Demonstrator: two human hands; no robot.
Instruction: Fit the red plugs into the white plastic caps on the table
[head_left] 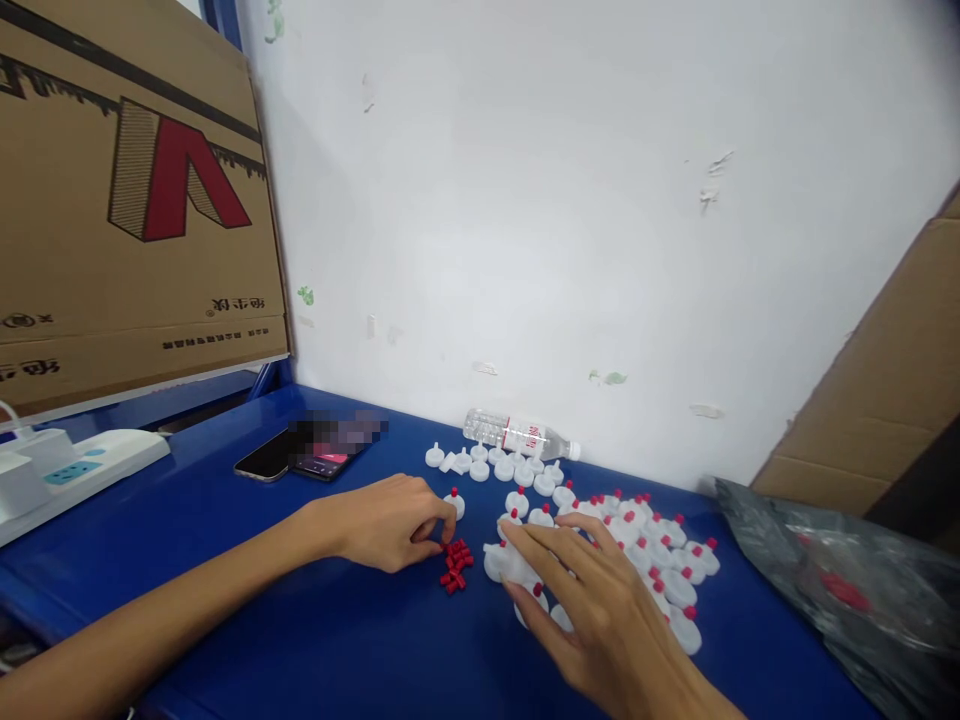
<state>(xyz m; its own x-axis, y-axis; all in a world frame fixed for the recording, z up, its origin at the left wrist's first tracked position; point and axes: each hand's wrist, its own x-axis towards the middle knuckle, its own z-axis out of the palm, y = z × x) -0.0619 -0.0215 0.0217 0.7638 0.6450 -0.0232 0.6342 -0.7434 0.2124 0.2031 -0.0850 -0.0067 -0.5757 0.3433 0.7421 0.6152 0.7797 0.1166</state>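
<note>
My left hand (397, 522) is closed in a pinch, thumb and forefinger together on a small red cap at the edge of a loose pile of red caps (454, 568). Between the thumb and fingers of my right hand (592, 590) is a white spouted lid (495, 563), its bare spout turned left. Under and around that hand lie more white lids with red tips (634, 520), partly hidden by my fingers. One red-tipped lid (454, 503) stands beside my left fingertips. Farther back, several white lids (504, 466) have bare spouts.
A clear plastic bottle (521, 434) lies against the wall. Two phones (266, 455) rest at the left of the blue table (360, 640), near a white power strip (90, 470). On the right is a dark plastic bag (847, 590) with red pieces inside. Cardboard boxes (135, 300) flank both sides.
</note>
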